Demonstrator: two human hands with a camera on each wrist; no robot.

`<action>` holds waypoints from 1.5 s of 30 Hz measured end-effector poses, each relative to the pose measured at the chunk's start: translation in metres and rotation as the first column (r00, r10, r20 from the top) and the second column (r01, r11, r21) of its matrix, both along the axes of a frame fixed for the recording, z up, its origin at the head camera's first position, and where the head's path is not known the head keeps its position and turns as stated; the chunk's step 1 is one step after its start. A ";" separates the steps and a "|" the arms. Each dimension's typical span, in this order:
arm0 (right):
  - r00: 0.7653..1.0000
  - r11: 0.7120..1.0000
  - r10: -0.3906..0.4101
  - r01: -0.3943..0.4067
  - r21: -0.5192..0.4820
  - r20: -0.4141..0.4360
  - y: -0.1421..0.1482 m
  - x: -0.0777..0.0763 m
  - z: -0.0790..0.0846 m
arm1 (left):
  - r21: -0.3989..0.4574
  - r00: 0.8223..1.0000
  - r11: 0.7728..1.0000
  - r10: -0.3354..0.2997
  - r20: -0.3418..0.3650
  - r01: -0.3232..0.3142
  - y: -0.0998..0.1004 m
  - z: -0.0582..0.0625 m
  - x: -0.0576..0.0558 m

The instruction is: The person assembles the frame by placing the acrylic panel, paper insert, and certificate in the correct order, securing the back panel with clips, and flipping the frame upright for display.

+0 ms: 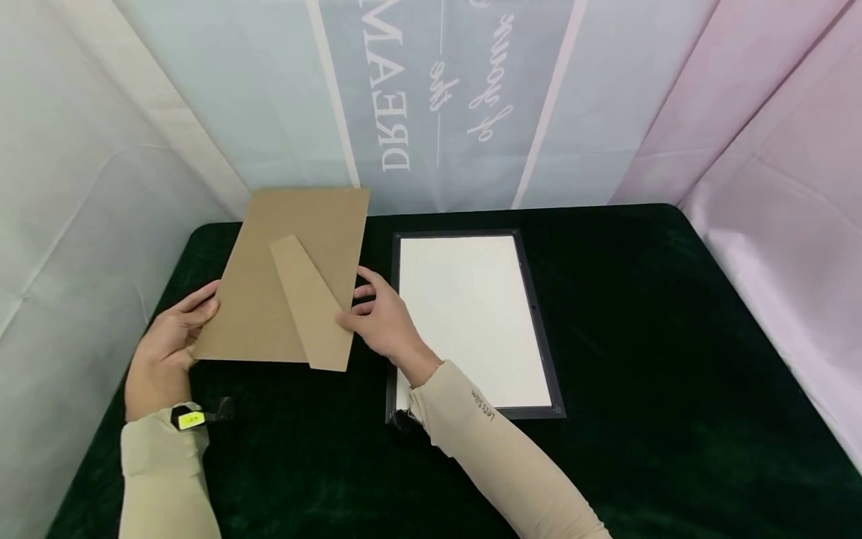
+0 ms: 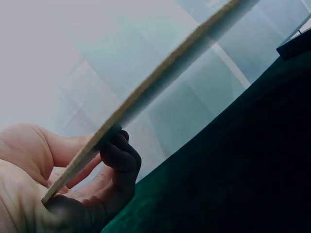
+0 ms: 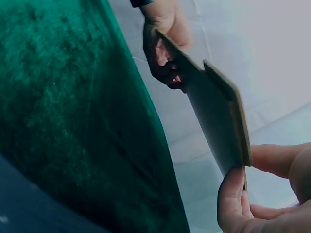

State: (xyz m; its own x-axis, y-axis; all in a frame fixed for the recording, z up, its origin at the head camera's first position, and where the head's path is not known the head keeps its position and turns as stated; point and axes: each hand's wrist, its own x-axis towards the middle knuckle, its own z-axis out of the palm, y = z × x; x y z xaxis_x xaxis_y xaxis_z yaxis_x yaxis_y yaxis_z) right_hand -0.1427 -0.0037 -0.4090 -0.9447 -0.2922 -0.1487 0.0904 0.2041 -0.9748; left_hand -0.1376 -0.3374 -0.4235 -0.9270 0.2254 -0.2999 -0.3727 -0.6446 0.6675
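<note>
A: so what are the hands actually up to here?

B: left grip (image 1: pixel 168 340) has the board (image 1: pixel 251 292) pinched by its left edge, digits on both faces. right grip (image 1: pixel 387 318) is pinching the right edge, and it's caught the leg (image 1: pixel 306 307) in there too: one digit on the leg, others on the underside of the board.

A: decent hold?

B: yeah imo. two opposite edges should hold it steady. I'd go light though, it looks like thin stiff card and pushing inward could bow it. also watch the leg: it slants across the board and its near end pokes just past the near edge. can't tell how it's attached, so I wouldn't trust it to take weight. get more actual board into the right pinch.

A: anything around to worry about?

B: board's up above the left side of the table (image 1: pixel 673 337), left of the frame (image 1: pixel 536 322), far edge toward the backdrop (image 1: pixel 438 90). the frame lies flat with a white sheet (image 1: pixel 471 307) inside its border. right sleeve (image 1: pixel 505 449) crosses over its near left corner, can't tell if it's touching. I'd lift that wrist a bit so nothing snags.
</note>
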 end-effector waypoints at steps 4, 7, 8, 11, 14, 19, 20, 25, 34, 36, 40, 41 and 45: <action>0.999 0.998 -0.020 0.022 -0.050 0.049 0.005 -0.002 -0.005 | -0.022 1.000 1.000 -0.007 0.003 0.007 0.003 0.000 -0.003; 0.997 0.997 -0.027 0.032 -0.066 0.074 0.008 -0.003 -0.008 | -0.069 1.000 0.998 -0.012 0.003 0.012 0.005 0.001 -0.005; 0.996 0.997 -0.027 0.033 -0.069 0.080 0.008 -0.003 -0.009 | -0.086 1.000 0.996 -0.012 0.005 0.013 0.006 0.001 -0.005; 0.995 0.996 -0.036 0.043 -0.080 0.090 0.011 -0.004 -0.011 | -0.173 1.000 0.985 0.008 0.027 -0.003 0.008 0.004 -0.006; 0.993 0.994 -0.046 0.057 -0.096 0.107 0.013 -0.006 -0.012 | -0.256 0.999 0.966 0.036 0.038 -0.025 0.009 0.005 -0.005; 0.989 0.992 -0.058 0.072 -0.107 0.134 0.021 -0.007 -0.012 | -0.325 0.998 0.944 0.062 -0.006 -0.061 0.017 0.005 -0.006; 0.989 0.992 -0.058 0.072 -0.105 0.136 0.023 -0.007 -0.012 | -0.335 0.998 0.940 0.063 -0.017 -0.066 0.019 0.004 -0.006; 0.990 0.993 -0.052 0.064 -0.098 0.128 0.035 -0.007 -0.010 | -0.365 0.996 0.928 0.054 -0.065 -0.074 0.032 0.000 -0.010; 0.991 0.995 -0.083 0.087 -0.040 0.105 0.065 -0.003 -0.005 | -0.424 0.995 0.901 0.055 -0.085 -0.086 0.064 -0.005 -0.015; 0.990 0.995 -0.096 0.099 -0.024 0.104 0.073 -0.002 -0.003 | -0.465 0.993 0.879 0.063 -0.096 -0.101 0.073 -0.006 -0.017; 0.989 0.994 -0.110 0.110 0.003 0.099 0.087 -0.002 -0.001 | -0.534 0.992 0.839 0.054 -0.116 -0.108 0.086 -0.007 -0.018; 0.989 0.994 -0.106 0.105 0.013 0.100 0.090 -0.003 -0.001 | -0.549 0.992 0.830 0.045 -0.118 -0.103 0.088 -0.007 -0.018; 0.991 0.996 -0.079 0.075 0.038 0.105 0.103 -0.004 -0.002 | -0.591 0.992 0.804 -0.006 -0.126 -0.070 0.093 -0.008 -0.018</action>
State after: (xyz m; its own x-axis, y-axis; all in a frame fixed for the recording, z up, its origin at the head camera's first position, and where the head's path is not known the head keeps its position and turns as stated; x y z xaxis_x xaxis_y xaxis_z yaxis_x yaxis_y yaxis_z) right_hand -0.1472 0.0990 -0.4109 -0.9424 -0.2122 -0.2584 0.2102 0.2249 -0.9514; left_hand -0.1553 -0.2440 -0.4310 -0.9667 0.0089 -0.2556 -0.2548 -0.1189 0.9596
